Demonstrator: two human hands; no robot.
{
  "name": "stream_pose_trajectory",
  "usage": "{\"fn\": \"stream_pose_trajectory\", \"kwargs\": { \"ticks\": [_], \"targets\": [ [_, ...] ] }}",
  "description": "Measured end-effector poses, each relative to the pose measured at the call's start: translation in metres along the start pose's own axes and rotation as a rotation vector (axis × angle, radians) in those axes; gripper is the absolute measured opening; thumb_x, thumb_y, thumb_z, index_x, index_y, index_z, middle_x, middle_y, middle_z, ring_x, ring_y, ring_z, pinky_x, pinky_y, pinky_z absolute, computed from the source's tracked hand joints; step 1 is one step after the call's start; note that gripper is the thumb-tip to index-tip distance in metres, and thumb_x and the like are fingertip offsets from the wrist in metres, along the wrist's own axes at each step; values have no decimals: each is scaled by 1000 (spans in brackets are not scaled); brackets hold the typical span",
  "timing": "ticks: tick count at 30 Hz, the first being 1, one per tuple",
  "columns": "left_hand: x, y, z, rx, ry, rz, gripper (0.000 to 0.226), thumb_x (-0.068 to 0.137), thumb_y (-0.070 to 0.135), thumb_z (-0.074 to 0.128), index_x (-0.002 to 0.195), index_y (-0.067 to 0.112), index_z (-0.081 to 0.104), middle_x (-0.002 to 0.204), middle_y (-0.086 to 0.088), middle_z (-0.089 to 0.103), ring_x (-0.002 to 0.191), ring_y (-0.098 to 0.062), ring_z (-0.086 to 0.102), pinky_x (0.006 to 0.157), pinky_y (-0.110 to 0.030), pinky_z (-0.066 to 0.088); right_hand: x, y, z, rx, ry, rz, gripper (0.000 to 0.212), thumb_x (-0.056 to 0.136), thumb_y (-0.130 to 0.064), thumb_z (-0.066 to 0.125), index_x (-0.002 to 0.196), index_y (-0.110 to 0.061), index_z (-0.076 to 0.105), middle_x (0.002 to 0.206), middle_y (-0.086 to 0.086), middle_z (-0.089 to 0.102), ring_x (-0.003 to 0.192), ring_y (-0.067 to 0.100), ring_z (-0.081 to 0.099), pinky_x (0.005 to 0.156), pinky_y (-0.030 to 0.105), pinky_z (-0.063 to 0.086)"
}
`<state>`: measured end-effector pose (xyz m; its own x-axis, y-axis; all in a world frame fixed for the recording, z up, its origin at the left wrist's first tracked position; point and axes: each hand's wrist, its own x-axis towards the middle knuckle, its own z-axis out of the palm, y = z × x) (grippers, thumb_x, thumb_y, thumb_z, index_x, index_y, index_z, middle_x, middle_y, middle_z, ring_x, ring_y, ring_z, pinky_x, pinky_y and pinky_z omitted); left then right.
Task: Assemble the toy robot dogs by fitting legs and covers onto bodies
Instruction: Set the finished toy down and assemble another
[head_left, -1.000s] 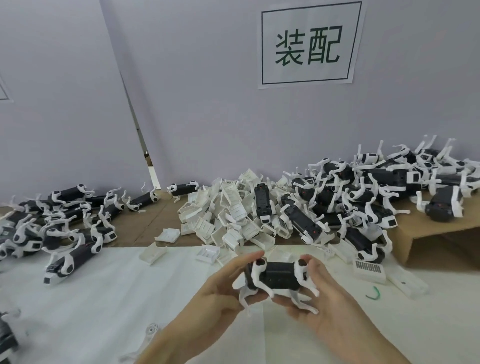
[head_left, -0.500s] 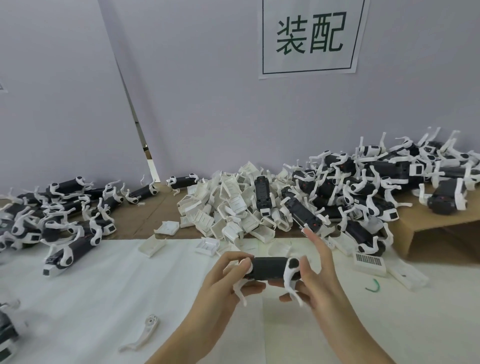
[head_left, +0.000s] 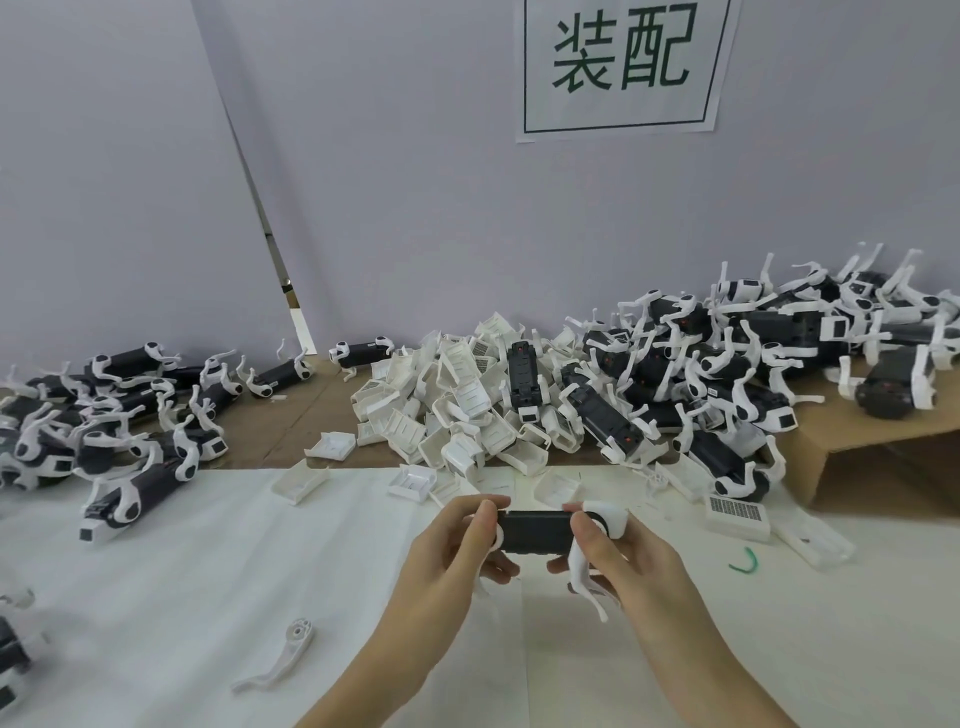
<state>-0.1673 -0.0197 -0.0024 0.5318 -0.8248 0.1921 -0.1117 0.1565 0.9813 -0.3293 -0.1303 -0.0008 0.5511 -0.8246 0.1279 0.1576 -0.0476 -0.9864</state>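
I hold a black toy dog body (head_left: 535, 531) with white legs level above the white table cover (head_left: 208, 571). My left hand (head_left: 457, 545) grips its left end, thumb on top. My right hand (head_left: 618, 556) grips its right end, and white legs (head_left: 584, 577) stick out below those fingers. One loose white leg (head_left: 283, 657) lies on the cover at the lower left. A heap of white covers (head_left: 457, 405) sits behind my hands.
Dogs with legs fitted are piled at the left (head_left: 104, 426) and at the right on brown cardboard (head_left: 753, 374). Single white covers (head_left: 735, 514) and a small green clip (head_left: 744, 562) lie near my right hand. A wall with a sign (head_left: 621, 67) closes the back.
The dog body has been turned in my hands from legs-up to lying level. My right fingers, raised half a second ago, have closed down on its right end.
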Motion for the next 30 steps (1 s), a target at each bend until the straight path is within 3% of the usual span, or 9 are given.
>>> {"fn": "stream_pose_trajectory", "kwargs": {
  "ticks": [4,8,10,14,16,18,21,24,30],
  "targets": [
    [-3,-2,0,167,33,45,54,89,70,46,124,35,67,99,-1,76,85,-15,75,80,-18,54,0,5,0,-75,-21,-3,49,66,-66,70,80,-19,74,77,5,74,88,23,76,78,25,56],
    [-6,-8,2,567,3,292,37,99,61,60,134,48,60,127,22,59,120,-5,61,96,-12,45,-1,5,1,-41,19,-39,57,67,-58,76,95,-8,73,87,9,77,85,21,76,77,22,56],
    [-5,-12,0,623,-16,379,38,97,40,75,134,43,63,127,21,59,120,-7,61,98,-14,45,0,5,0,49,-49,-30,61,86,-57,69,104,1,70,95,18,74,89,26,74,81,27,58],
    [-1,-10,-5,284,-20,170,26,106,12,63,128,25,64,116,9,74,105,-19,74,89,-28,55,2,4,-4,281,-185,46,46,105,-34,43,128,-4,70,124,17,72,113,37,70,89,43,57],
    [-2,-4,-3,99,-43,53,22,107,20,60,129,22,59,114,5,76,104,-22,77,90,-37,57,-1,6,-4,15,-209,-80,29,103,-23,61,130,-19,70,130,1,70,124,23,65,93,32,54],
    [-3,-3,-2,17,-57,29,24,105,26,61,130,28,59,118,6,76,109,-23,76,99,-44,57,-3,13,-3,-268,-204,-207,37,100,-18,70,134,-32,65,136,-14,64,130,7,58,99,23,51],
    [-9,-2,3,64,-140,117,22,108,25,59,128,34,60,118,10,75,110,-13,73,98,-30,54,-5,15,4,-320,-160,-176,43,94,-17,76,129,-41,65,122,-18,72,116,1,66,89,18,55],
    [-11,-3,6,259,-174,288,37,108,22,60,143,33,53,138,12,67,134,-14,61,103,-17,47,-8,12,6,-320,-97,-170,37,90,-17,80,113,-45,72,91,-15,77,83,0,71,65,11,52],
    [-12,2,6,348,-161,423,51,106,6,60,145,40,55,144,8,65,135,-21,62,108,-25,49,-8,13,5,-337,-78,-234,37,89,-3,78,92,-37,67,68,-27,69,69,-8,67,65,2,44]
  ]
}}
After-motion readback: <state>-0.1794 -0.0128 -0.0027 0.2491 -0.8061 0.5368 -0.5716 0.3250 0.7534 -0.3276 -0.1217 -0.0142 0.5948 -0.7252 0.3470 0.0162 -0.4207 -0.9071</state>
